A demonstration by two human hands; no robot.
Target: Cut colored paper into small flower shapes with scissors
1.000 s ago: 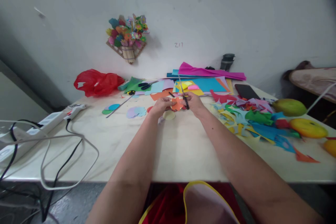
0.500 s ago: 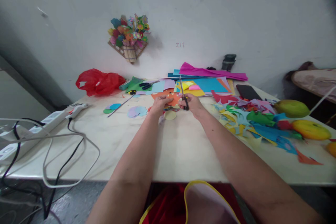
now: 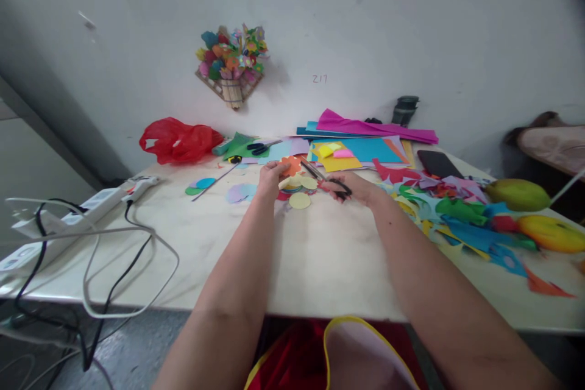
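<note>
My left hand point(image 3: 273, 177) pinches a small orange paper piece point(image 3: 291, 164) with a scalloped edge. My right hand point(image 3: 350, 187) is closed around the dark handles of a pair of scissors point(image 3: 338, 187). Their blades point up and left, close to the orange paper. Just below, pale yellow paper circles point(image 3: 300, 200) lie on the table, with some darker pieces partly under them. To the left sit lilac and light blue paper circles point(image 3: 241, 193), and farther left a blue and green pair point(image 3: 201, 186).
Coloured paper scraps point(image 3: 461, 210) and mangoes point(image 3: 518, 194) cover the right side, near a phone point(image 3: 439, 164). Paper sheets point(image 3: 361, 149), other scissors point(image 3: 258, 148) and a red plastic bag point(image 3: 178, 141) lie at the back. A power strip point(image 3: 91, 204) with loose cables occupies the left.
The scissors have swung from upright to slanting left, and my right hand has moved right. The orange paper now looks smaller, with a scalloped outline. The camera view has shifted slightly.
</note>
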